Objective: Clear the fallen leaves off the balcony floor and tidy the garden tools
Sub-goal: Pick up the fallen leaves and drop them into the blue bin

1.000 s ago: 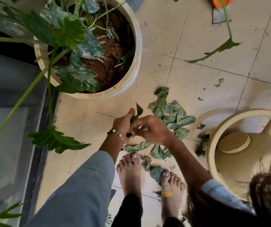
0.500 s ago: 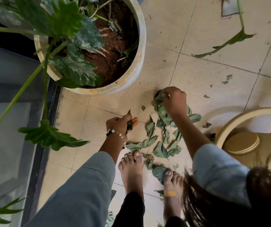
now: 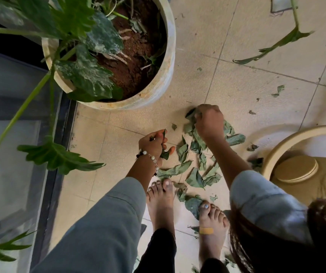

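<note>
Head view, looking straight down: along the left edge of the frame ran a dark-framed glass panel, with long green stems and a lobed leaf reaching across it. At upper left stood a big pale planter holding reddish soil and a variegated plant. Below it, near the centre of the frame, the left hand, with a beaded bracelet on its wrist, was curled round a few green leaf scraps, fingers bent and closed on them. Just right of that lay the fallen leaves, a loose scatter of torn green pieces on the tiled balcony floor, spreading down to the person's two bare feet at lower centre; one leaf sat under the toes of the right foot, which wore a plaster. The right hand was down on the upper end of the pile, fingers bunched and gripping leaves there. A few stray bits lay farther right on the tiles. At the right edge of the frame stood a beige watering can, close beside the pile.
</note>
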A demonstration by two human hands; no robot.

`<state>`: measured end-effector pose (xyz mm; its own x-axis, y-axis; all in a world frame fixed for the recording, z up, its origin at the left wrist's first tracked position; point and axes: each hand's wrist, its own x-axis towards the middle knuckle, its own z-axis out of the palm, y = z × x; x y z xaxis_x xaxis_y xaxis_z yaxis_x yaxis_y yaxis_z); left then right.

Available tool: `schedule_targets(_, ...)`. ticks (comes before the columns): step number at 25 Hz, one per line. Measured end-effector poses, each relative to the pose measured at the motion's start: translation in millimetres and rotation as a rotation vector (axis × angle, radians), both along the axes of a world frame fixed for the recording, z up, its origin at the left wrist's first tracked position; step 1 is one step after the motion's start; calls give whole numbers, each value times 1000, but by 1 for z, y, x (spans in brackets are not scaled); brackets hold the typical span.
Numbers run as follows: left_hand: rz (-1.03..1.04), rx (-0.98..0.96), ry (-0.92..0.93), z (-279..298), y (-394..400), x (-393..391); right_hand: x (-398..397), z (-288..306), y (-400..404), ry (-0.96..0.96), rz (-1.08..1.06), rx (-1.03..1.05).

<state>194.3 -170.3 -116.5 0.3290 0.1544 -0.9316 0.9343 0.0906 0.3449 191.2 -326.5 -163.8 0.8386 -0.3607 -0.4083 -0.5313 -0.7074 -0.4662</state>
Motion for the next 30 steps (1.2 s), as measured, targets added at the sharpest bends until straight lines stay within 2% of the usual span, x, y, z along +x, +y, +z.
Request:
schedule_targets(2, 1, 1, 80, 5, -2, -4, -10, 10, 8, -98, -92, 27)
schedule_targets(3, 0, 18, 112, 8, -4, -5, -15, 12, 12, -87, -37, 3)
schedule_targets(7, 47, 77, 140, 7, -5, -9, -22, 4, 11, 203, 392, -71)
schedule_targets(10, 70, 115, 88, 1, -1, -11, -22, -8, 11, 153, 595, -241)
schedule_targets(12, 52, 136, 46, -2, 5, -14, -22, -8, 15, 36, 526, -201)
schedule_targets(15, 36, 136, 40, -2, 9, -19, -27, 10, 22, -213, 150, 88)
schedule_targets(16, 42, 127, 49, -1, 9, -21, -31, 23, 27, -243, 20, 239)
schedule_targets(18, 65, 63, 74, 2, 5, -23, -45, 51, 45, -170, -235, 555)
schedule_targets(19, 97, -10, 94, 5, 2, -24, -53, 60, 55, -149, -307, 622)
schedule_targets(20, 120, -71, 120, 10, -2, -24, -59, 65, 63, -154, -294, 613)
schedule_targets(22, 76, -81, 143, 16, -5, -25, -67, 69, 70, -192, -70, 544)
schedule_targets(24, -4, 103, 122, 12, -1, -27, -65, 63, 63, -202, 219, 573)
schedule_targets(25, 2, 204, 92, 9, 3, -26, -59, 60, 55, -153, 273, 623)
schedule_targets(27, 69, 234, 21, 3, 16, -24, -46, 48, 42, -91, 134, 635)
schedule_targets(28, 109, 206, -8, 2, 22, -22, -38, 37, 38, -124, 68, 520)
schedule_targets(30, 148, 185, -39, -1, 32, -21, -24, 14, 37, -92, 172, 206)
